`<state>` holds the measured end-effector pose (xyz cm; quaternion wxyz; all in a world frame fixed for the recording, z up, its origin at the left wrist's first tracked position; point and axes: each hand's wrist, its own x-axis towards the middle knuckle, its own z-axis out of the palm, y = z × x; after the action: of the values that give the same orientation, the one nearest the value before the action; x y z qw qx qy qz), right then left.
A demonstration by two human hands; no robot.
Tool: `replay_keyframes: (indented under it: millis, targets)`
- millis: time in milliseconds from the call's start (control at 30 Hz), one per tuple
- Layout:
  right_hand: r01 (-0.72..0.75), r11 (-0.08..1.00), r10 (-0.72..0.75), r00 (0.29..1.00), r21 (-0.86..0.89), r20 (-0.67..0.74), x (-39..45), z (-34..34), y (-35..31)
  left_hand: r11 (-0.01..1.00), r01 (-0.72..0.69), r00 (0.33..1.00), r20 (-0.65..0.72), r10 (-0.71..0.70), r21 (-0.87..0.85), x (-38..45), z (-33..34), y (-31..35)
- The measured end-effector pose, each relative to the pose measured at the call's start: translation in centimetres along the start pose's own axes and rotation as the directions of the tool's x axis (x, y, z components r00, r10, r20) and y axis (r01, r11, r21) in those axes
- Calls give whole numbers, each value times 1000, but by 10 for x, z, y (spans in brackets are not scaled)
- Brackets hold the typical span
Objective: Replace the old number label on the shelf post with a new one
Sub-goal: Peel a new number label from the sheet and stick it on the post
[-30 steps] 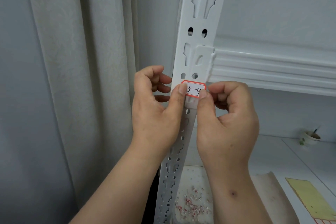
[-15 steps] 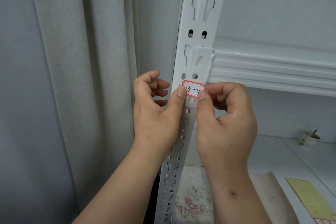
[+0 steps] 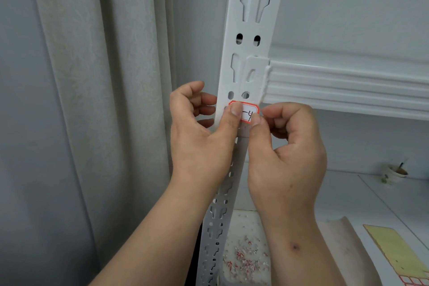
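Against the pale grey wall (image 3: 348, 7), a long cream curtain (image 3: 92, 100) hangs in folds on the left, reaching down past the bottom of the view. Just beside it stands the white metal shelf post (image 3: 253, 18), punched with rows of slots and round holes and leaning a little as it runs from top to bottom. A ribbed white shelf beam (image 3: 348, 86) hooks into the post on the right and runs off toward the edge. Below it lies a white lower shelf (image 3: 348, 197). On that shelf sit a yellow sheet (image 3: 394, 248) with red-bordered stickers at its corner, a scatter of red and white paper scraps (image 3: 246, 260) near the foot of the post, and a small paper cup (image 3: 394, 172) far back.

Both hands are raised to the post just under the beam. The left hand (image 3: 199, 137) has its fingers curled, the thumb pressing flat on the left part of the label (image 3: 248, 114). The right hand (image 3: 287, 151) is also curled, its thumb tip at the label's lower right corner; I cannot tell whether that grip pinches the edge or only presses it.

The label is a small white sticker with a red border and clipped corners, lying on the front face of the post just below two round holes. Handwritten in black, "-4" shows; the rest is hidden under the left thumb.
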<state>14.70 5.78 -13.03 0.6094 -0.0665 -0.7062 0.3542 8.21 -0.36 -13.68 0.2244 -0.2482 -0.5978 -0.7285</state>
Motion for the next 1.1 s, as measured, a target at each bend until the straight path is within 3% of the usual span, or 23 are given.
replay_keyframes:
  millis: [200, 833, 967, 1100]
  targets:
    - [-3, 1000, 3, 1000, -1, -2, 1, 1, 1, 979, -136, 989, -34, 142, 153, 0, 2, 2]
    - [-18, 1000, 18, 1000, -11, -18, 0, 1, 4, 984, -103, 994, -26, 108, 144, 1, 3, 4]
    - [-76, 997, 76, 997, 4, -27, -2, -1, 5, 988, -98, 995, -15, 101, 122, -3, 1, 2]
    - [-239, 965, 240, 971, 109, 1, -2, 1, 5, 998, -55, 998, -27, 56, 38, -6, -2, 0]
